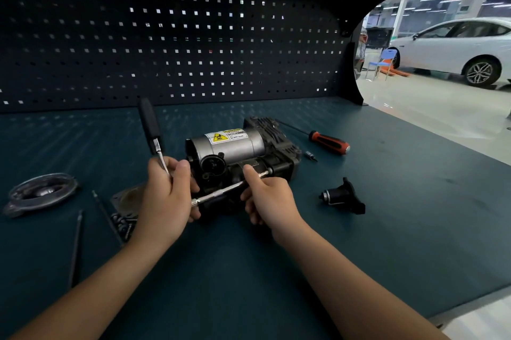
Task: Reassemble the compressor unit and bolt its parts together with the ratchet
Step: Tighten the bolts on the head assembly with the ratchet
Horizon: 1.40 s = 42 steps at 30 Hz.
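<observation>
Two hands on the tool: left hand (166, 196) clenched round the ratchet (150, 126) neck, handle tilted up; right hand (269, 198) pinches the extension (221, 194), tip against the compressor (235, 146), mid bench (249, 270). Screws (124, 225) heaped by the left wrist; can't tell if a tray holds them.

One legible marking only: a white-and-yellow sticker (226, 136) at twelve o'clock on the silver motor cylinder (237, 150) of the compressor unit (279, 164). At nine o'clock on the sticker, a yellow warning triangle with a black pictogram. At four o'clock, black print reading "Do NOT touch". Yellow header strip and other small lines too blurred to read.
</observation>
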Each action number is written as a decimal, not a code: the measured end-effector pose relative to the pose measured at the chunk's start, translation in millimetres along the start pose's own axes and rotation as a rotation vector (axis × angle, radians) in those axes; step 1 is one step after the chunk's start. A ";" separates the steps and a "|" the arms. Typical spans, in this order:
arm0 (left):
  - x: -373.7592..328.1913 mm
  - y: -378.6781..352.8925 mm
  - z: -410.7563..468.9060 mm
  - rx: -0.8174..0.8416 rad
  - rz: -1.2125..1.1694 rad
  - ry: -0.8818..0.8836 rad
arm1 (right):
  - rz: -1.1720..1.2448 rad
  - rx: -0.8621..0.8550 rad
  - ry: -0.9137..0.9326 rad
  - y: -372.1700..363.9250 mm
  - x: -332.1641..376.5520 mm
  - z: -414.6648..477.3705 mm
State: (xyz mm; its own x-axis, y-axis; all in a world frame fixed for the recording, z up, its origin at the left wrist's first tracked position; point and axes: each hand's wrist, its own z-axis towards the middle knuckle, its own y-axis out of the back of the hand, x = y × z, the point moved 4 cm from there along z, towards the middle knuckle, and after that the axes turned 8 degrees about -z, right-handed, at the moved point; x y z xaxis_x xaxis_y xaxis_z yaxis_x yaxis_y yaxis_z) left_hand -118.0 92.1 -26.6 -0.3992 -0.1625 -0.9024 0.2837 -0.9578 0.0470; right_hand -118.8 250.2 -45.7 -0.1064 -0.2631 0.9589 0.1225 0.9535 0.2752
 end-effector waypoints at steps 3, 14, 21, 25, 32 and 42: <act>7.5 -0.2 2.4 0.012 -0.138 0.230 | 0.093 -0.046 -0.034 -0.4 0.5 0.4; -33.1 1.3 -23.7 0.305 0.538 -0.801 | 0.226 0.134 -0.243 -7.2 7.1 -0.8; -22.8 -0.3 -15.4 0.188 0.035 -0.248 | 0.246 0.149 -0.223 -7.3 8.3 -1.3; -8.6 -2.3 -5.9 0.089 -0.215 0.114 | 0.358 0.167 -0.209 -7.5 3.8 -6.9; -18.3 0.1 -12.7 0.138 -0.007 -0.173 | 0.627 0.385 -0.242 -19.6 8.8 -25.5; -36.6 0.6 -20.6 0.256 0.353 -0.546 | 0.621 0.308 -0.213 -22.7 6.0 -26.8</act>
State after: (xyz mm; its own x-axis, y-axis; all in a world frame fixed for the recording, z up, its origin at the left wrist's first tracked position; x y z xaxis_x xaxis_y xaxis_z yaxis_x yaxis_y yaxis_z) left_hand -85.3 102.4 -2.4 -0.7212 -0.5059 -0.4732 0.2891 -0.8406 0.4581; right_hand -95.7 223.1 -44.3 -0.3008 0.3449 0.8891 -0.0571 0.9241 -0.3778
